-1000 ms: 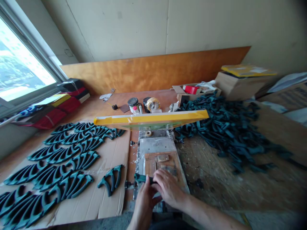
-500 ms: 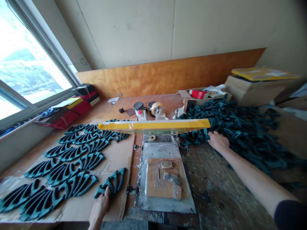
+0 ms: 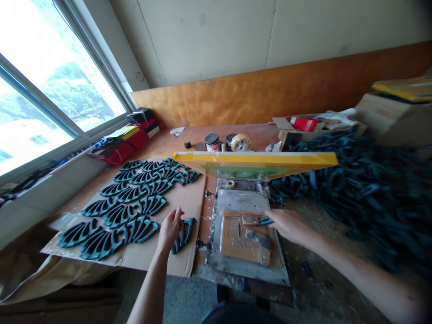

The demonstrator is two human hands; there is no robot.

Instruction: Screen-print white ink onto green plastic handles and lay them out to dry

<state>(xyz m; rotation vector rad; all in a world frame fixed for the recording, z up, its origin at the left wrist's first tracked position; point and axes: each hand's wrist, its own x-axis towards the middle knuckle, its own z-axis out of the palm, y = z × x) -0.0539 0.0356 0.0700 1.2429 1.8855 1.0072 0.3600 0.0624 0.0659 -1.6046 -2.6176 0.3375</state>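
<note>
Presently | dark-green, slender part [image 3: 266,221]: at far right corner of brown, flat wooden board [image 3: 232,247], contact unclear | right hand [image 3: 282,222]: fingers clamped on part | left hand [image 3: 171,226]: beside dark-green, curved, fanned pieces [image 3: 187,234] on tan cardboard sheet [image 3: 189,202], grip indeterminable

Bright daylight pours through a grey metal-framed window [image 3: 65,119] on the left, with washed-out greenery [image 3: 91,92] outside. A pale grey panelled wall [image 3: 219,45] rises behind a long, glossy orange-brown wooden board [image 3: 236,103] standing along a reddish-brown wooden table [image 3: 162,148]. Below is grey floor [image 3: 184,294].
</note>
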